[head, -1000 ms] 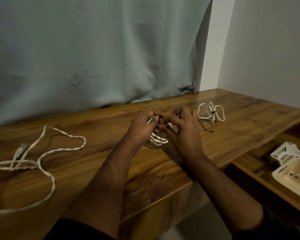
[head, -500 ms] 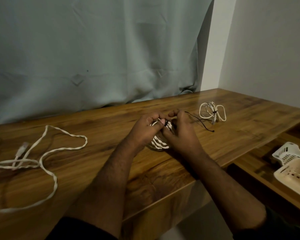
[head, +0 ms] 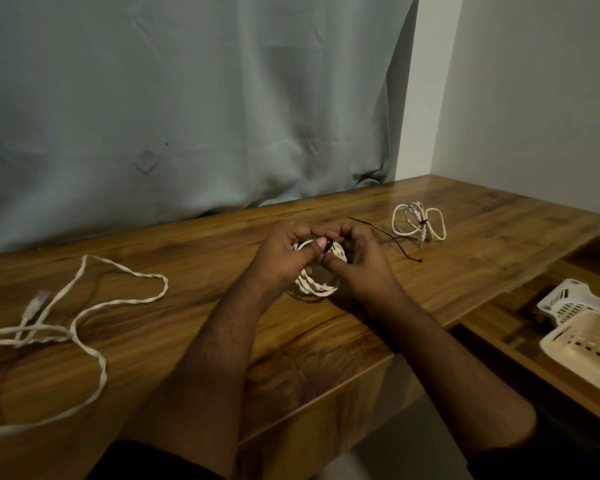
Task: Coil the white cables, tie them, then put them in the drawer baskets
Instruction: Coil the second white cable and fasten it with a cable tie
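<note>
Two hands on one coil | left hand [head: 284,258] and right hand [head: 357,265] pinch the black tie [head: 385,233] at the coiled cable [head: 317,285] mid-table [head: 465,271]; its tail now trails further right toward the tied bundle [head: 418,225] | cinching, by my guess | loose cable [head: 84,317] far left, baskets [head: 582,341] right, unfilled

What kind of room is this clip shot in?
Probably a home room or small office, at a desk: a wooden desk against a pale curtain, an open drawer with plastic baskets, and white cables lying about.
</note>
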The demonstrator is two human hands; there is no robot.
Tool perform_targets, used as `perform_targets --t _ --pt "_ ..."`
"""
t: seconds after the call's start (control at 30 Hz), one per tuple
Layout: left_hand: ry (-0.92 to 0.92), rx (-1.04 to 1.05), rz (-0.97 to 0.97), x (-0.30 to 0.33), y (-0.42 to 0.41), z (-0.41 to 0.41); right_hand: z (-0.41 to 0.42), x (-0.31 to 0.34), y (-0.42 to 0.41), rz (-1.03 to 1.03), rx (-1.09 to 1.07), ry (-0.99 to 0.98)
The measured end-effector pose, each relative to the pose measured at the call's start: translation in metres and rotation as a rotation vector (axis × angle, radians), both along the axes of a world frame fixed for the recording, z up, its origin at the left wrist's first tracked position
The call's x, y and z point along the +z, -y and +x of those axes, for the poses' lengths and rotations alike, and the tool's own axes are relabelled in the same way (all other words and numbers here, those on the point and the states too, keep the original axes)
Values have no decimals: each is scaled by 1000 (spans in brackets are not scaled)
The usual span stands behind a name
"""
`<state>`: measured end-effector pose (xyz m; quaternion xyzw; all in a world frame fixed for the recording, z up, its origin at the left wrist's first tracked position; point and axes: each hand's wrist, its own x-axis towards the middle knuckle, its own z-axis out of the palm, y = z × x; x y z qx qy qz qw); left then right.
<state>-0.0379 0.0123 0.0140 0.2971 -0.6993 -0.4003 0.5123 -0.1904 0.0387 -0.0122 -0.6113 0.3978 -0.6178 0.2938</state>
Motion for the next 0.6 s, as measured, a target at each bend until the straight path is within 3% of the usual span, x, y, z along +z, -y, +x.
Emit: perform_targets --t 0.6 --pt "-124 34 40 2 2 5 -1 8 -2 107 161 264"
